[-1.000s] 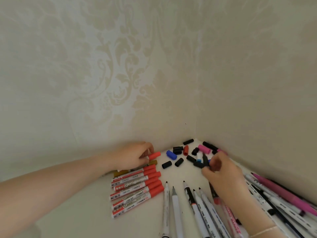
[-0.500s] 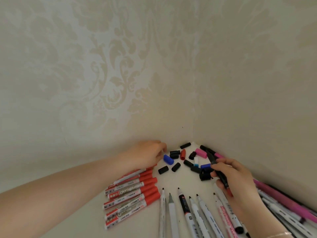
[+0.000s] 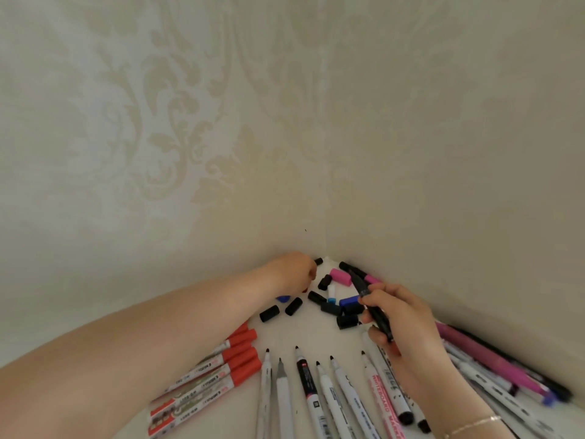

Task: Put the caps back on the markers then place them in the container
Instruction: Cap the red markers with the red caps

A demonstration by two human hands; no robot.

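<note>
My right hand [image 3: 402, 324] grips a black marker [image 3: 370, 302], its tip pointing up toward the corner. My left hand [image 3: 292, 272] reaches into the pile of loose caps [image 3: 329, 307] at the corner, its fingers curled over them; what it holds is hidden. Black caps [image 3: 269, 313], a pink cap [image 3: 341, 277] and a blue cap [image 3: 348, 301] lie scattered there. Several uncapped white markers [image 3: 335, 394] fan out near me. Red-capped markers [image 3: 218, 372] lie in a row under my left forearm.
Two patterned walls [image 3: 221, 137] meet at the corner right behind the caps. More pink and white markers [image 3: 493, 369] are heaped along the right wall. No container is in view.
My left hand let go of the red-capped marker and moved right into the cap pile. My right hand picked up a black marker and lifted it. The camera tilted slightly.
</note>
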